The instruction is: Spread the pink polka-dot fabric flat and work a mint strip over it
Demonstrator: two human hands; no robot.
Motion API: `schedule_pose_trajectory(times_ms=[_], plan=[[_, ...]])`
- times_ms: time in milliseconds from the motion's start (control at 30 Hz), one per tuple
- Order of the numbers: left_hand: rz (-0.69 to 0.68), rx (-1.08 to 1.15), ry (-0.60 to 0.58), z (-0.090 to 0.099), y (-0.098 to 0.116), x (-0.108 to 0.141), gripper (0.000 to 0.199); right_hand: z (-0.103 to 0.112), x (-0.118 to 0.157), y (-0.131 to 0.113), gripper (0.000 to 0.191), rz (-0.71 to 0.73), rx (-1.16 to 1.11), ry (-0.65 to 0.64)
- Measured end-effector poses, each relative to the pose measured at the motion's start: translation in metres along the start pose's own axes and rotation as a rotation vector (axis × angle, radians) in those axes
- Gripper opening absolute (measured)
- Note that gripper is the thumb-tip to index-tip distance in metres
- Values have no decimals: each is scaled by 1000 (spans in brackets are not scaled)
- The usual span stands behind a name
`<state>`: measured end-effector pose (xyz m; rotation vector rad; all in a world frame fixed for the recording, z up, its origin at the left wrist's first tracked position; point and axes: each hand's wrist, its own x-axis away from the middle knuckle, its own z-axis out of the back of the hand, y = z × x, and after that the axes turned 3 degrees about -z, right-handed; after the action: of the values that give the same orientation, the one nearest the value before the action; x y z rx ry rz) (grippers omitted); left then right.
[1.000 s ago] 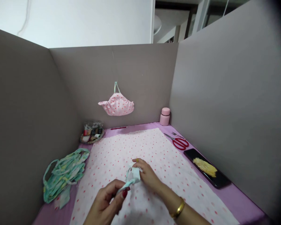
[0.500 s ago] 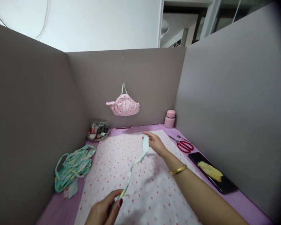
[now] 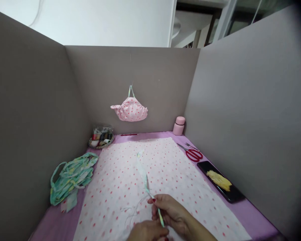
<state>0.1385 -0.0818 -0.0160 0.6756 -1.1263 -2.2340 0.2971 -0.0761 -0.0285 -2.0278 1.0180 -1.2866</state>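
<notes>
A narrow green and yellow fabric strip (image 3: 142, 172) runs from the middle of the dotted cloth toward me, loose at its far end and folded thin near my hands. My right hand (image 3: 171, 212) pinches the strip between thumb and fingers. Just left of and below it, my left hand (image 3: 147, 231) is closed at the near end of the strip, its fingertips partly hidden. Loose threads (image 3: 131, 214) lie left of my hands. Beneath everything is the white cloth with pink dots (image 3: 115, 180).
A heap of green fabric strips (image 3: 74, 177) lies left, with a basket of threads (image 3: 101, 139) behind. Red-handled scissors (image 3: 193, 154), a black phone (image 3: 220, 182) and a pink bottle (image 3: 179, 126) stand along the right. A dotted pink fabric piece (image 3: 130, 110) hangs at the back panel.
My right hand has come back toward me from the far part of the cloth, beside my left hand. My left hand has shifted right and lower. The strip's far end now lies loose.
</notes>
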Motion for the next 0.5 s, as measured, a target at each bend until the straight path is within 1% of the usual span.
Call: schedule_pose_trajectory(times_ms=[33,67,133,167,200,233,267,300,333,367,400,433,500], plan=[[22,-43,18,11,7,-6,30,2,3,-3,37,24,-41,-4],[45,-79,69,23,10,-11,30,4,7,-8,36,33,-54,-1],[52,-162,182,44,7,-25,30,8,15,-21,37,17,-30,-1],[27,-215,192,52,2,-33,37,10,19,-28,38,-4,-1,-16],[9,-271,168,57,-5,-42,48,12,23,-34,38,-24,30,-38],[8,-324,107,60,-12,-51,58,13,28,-40,38,-44,58,-65],[19,-358,33,60,-18,-61,59,13,33,-45,37,-59,83,-93],[38,-375,-39,59,-22,-70,53,15,37,-49,37,-64,104,-114],[58,-376,-98,59,-24,-77,40,16,42,-53,38,-65,121,-126],[71,-366,-135,59,-25,-81,27,20,47,-57,38,-57,143,-130],[78,-350,-154,60,-23,-83,18,25,52,-61,38,-38,175,-121],[81,-341,-160,64,-21,-82,16,31,57,-65,37,-10,221,-97],[103,-345,-158,79,-17,-70,19,50,67,-74,35,50,327,-25]])
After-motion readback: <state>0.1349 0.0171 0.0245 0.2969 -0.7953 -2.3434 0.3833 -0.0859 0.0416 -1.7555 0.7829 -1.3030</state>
